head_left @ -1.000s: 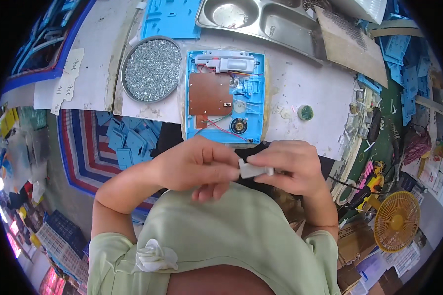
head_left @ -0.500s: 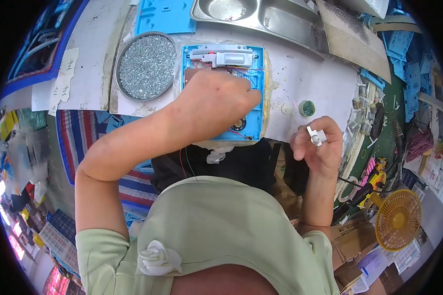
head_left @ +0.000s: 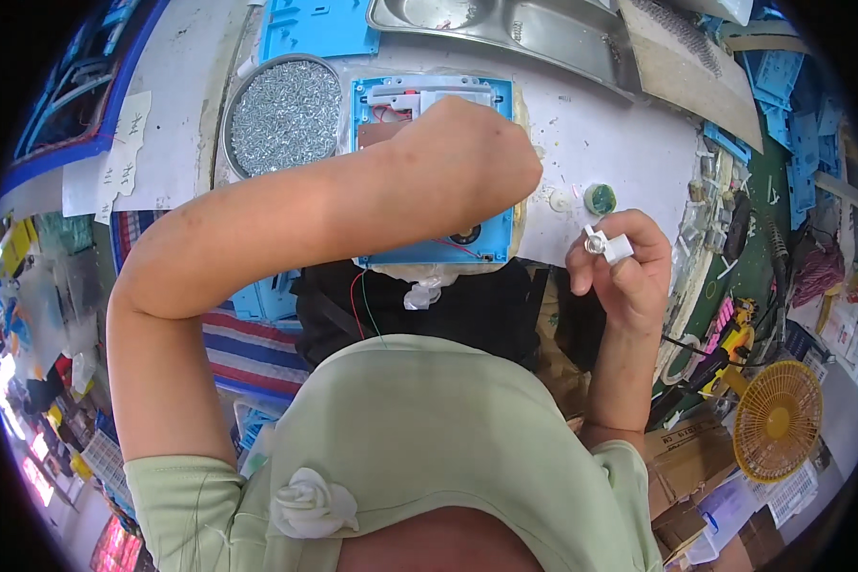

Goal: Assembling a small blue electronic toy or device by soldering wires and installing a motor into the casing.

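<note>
My left hand (head_left: 477,157) is above the blue plastic casing (head_left: 400,255), its back toward me and its fingers curled under and hidden, so whatever they hold does not show. Inside the casing are a grey-white plastic housing (head_left: 405,98), a brown board (head_left: 376,133), thin wires and a partly covered round black speaker (head_left: 466,235). Off to the right, my right hand (head_left: 639,276) pinches a small white plastic part (head_left: 619,250) with a round metal piece on its end. A red and a green wire (head_left: 356,300) hang from the casing's near edge.
A round dish of small screws (head_left: 284,114) stands left of the casing. A steel compartment tray (head_left: 562,48) lies beyond it, beside a cardboard sheet (head_left: 686,67). Near my right hand is a small green-filled tub (head_left: 600,199). A yellow fan (head_left: 777,419) stands at the right.
My left hand has moved right and slightly away from me over the casing, its forearm now crossing more of it. My right hand has tilted the white part a little.
</note>
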